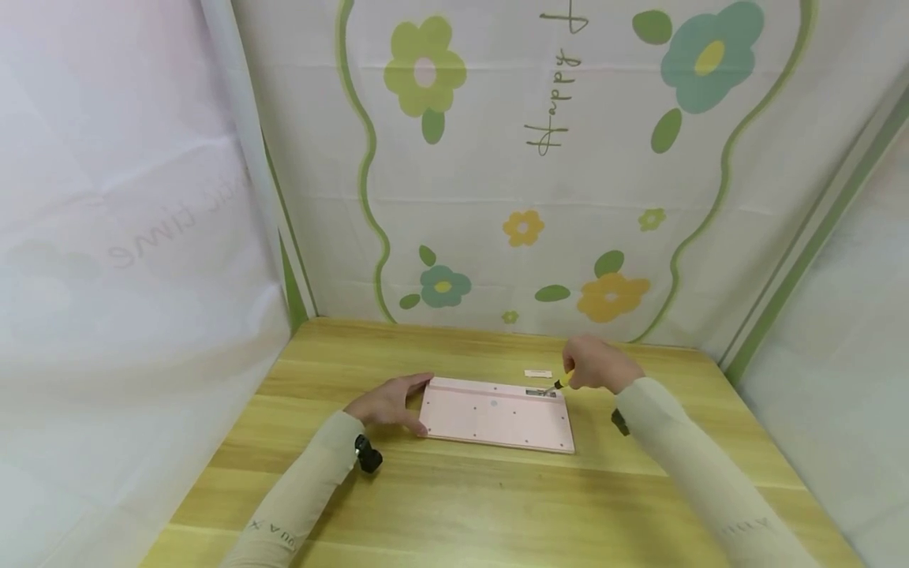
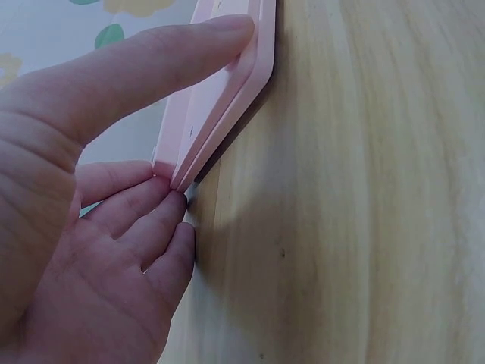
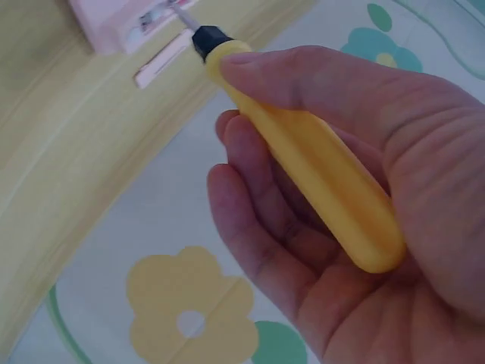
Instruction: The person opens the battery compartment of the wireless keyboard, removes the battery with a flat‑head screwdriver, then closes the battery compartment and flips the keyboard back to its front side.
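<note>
A pink keyboard (image 1: 497, 424) lies underside up on the table, with small dark screw spots across its back. My left hand (image 1: 387, 402) holds its left end between thumb (image 2: 212, 42) and fingers, the fingertips at one corner. Near the right end of the raised far strip, the battery compartment (image 1: 531, 392) is uncovered. My right hand (image 1: 600, 364) grips a screwdriver (image 3: 318, 174) by its yellow handle, thumb along the upper part near the black collar. The metal shaft slants down to the left, its tip at the compartment.
The small pink battery cover (image 1: 537, 374) lies on the wooden table (image 1: 440, 505) just beyond the keyboard. White fabric with printed flowers (image 1: 523, 228) hangs behind the table, and plain white sheets close off both sides.
</note>
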